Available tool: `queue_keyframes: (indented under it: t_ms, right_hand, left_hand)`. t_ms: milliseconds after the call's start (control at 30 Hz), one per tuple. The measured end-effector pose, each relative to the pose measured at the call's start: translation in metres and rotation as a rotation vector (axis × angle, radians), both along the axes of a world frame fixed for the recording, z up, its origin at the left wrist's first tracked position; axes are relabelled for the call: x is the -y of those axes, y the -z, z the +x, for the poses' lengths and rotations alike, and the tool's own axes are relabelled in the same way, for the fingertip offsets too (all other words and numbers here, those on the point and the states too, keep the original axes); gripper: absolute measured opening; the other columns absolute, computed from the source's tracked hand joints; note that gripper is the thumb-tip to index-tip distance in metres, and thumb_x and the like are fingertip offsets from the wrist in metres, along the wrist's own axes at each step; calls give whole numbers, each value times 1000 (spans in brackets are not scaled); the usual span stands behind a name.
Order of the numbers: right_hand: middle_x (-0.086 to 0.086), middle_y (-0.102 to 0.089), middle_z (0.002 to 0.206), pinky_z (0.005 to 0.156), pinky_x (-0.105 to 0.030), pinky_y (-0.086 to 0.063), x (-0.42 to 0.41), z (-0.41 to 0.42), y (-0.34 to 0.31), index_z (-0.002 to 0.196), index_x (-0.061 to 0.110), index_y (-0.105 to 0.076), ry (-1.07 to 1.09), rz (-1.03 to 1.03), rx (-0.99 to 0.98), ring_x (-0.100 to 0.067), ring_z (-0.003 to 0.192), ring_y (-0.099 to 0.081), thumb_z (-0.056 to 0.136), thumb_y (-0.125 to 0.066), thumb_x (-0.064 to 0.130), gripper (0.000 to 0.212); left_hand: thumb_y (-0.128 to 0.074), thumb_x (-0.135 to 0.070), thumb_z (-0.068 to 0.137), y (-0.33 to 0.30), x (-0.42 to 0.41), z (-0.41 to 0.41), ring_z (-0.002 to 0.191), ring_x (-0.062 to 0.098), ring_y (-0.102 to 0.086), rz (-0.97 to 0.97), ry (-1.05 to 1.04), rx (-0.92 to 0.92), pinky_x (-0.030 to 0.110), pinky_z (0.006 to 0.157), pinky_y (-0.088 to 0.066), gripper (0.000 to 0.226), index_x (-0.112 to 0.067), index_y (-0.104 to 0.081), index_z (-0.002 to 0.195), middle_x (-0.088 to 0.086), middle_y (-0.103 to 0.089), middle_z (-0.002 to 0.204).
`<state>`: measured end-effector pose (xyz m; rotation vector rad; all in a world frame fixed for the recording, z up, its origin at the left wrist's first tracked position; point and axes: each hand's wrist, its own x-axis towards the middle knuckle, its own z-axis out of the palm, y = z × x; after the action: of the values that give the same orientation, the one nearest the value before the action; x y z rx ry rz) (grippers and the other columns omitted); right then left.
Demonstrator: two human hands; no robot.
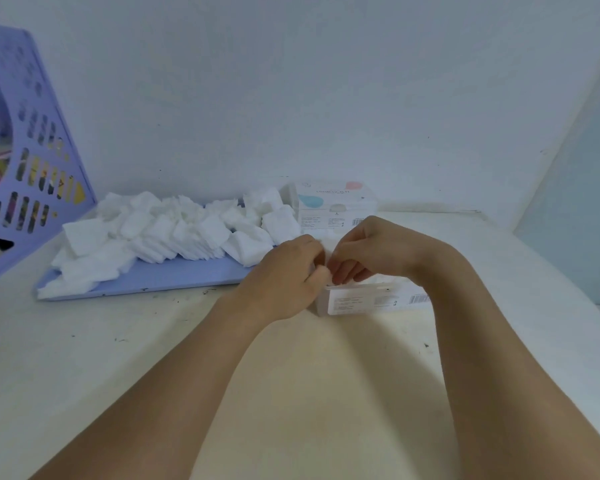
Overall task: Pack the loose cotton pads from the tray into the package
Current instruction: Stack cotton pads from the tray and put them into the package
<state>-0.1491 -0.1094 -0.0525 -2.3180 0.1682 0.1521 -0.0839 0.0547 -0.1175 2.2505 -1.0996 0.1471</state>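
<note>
At the middle of a cream-white table [326, 375], two bare hands meet over the near package [368, 299], a small white box with printed text and a barcode on its side. The left hand [284, 275] has its fingers curled at the box's top left corner, and the right hand [371, 251] arches over the top with fingertips bent down toward the same spot; both seem to be pinching or working at the opening, probably to hold it apart for filling, though whether they grip the flap or a pad between them cannot be told (the fingers hide the point of contact). Just behind and to the left lies a flat lilac tray [174, 275] heaped with loose cotton pads [174, 230], white squares in tumbled stacks, a few spilling past its left edge; keeping it this close likely shortens each reach. A second package [336, 206], marked with pastel blue and pink shapes, stands against the wall beside the tray's far right end. At far left sits a purple perforated file holder [32, 161] with colourful items inside. Dark specks dot the tabletop. A plain pale wall [291, 81] rises behind, meeting another surface at right.
</note>
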Motion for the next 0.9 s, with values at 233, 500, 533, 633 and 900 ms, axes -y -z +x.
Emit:
queue_keyframes:
  t_ms: [233,500,533,633,900]
  right_hand:
    - [-8,-78,86,83,-31,-60,-2,-4,0,92,6,-79,-49,18,-20,-20,86,-76,92,-58,12,21]
    - [-4,-70,60,54,-29,-52,-64,-10,-15,76,10,-74,75,139,628,-20,54,-67,88,-62,8,17]
    - [-3,-70,60,52,-28,-52,-77,-9,-12,76,10,-73,48,179,643,-19,54,-66,88,-62,8,17]
    - [-3,-74,73,61,-36,-57,-130,11,7,88,12,-74,-108,227,503,-17,66,-70,88,-62,8,13]
    - [-7,-64,121,88,-29,-46,-239,83,49,134,11,-55,-229,-17,353,-23,111,-60,87,-72,22,51]
  left_hand:
    - [-57,-23,93,-4,-4,-5,67,7,-54,-71,-9,5,35,65,-46,6,-20,-57,97,-12,-55,76]
    - [-65,-35,95,-35,-45,8,65,-3,-61,-96,-72,-229,20,64,-47,10,-26,-70,92,-11,-70,83]
    - [-65,-34,95,-41,-59,14,73,1,-66,-61,-96,-209,24,70,-50,11,-26,-72,93,-11,-72,91]
    - [-68,-25,90,-49,-128,33,70,10,-69,-121,-356,-83,32,69,-55,11,-21,-71,80,-8,-72,80]
    - [-52,-19,100,7,-253,53,91,25,-58,-405,-1049,-28,31,74,-39,19,-7,-66,105,13,-69,106]
